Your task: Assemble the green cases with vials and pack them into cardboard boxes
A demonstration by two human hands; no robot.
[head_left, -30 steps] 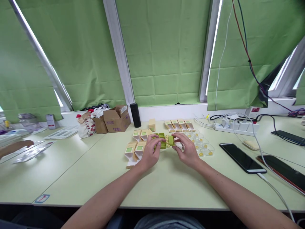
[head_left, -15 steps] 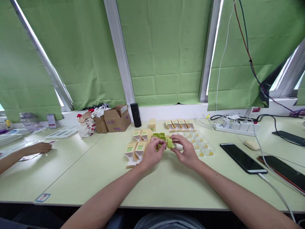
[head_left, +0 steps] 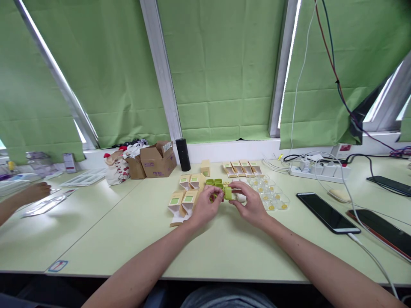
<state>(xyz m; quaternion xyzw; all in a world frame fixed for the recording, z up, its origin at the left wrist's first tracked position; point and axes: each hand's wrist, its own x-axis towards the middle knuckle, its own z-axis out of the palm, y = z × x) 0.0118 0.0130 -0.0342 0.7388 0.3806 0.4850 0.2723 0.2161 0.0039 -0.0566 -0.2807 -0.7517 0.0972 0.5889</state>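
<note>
Case (head_left: 227, 193) of smooth, yellow-green, plastic-looking material, small and rounded, sits pinched by the right hand (head_left: 248, 199) over the pale desk (head_left: 231, 252), its long axis roughly upright, its front uncertain. The left hand (head_left: 208, 206) bunches its fingertips just beside it, gripping what I cannot tell. It should handle as light, stiff, slightly slippery, best taken by opposite edges.
</note>
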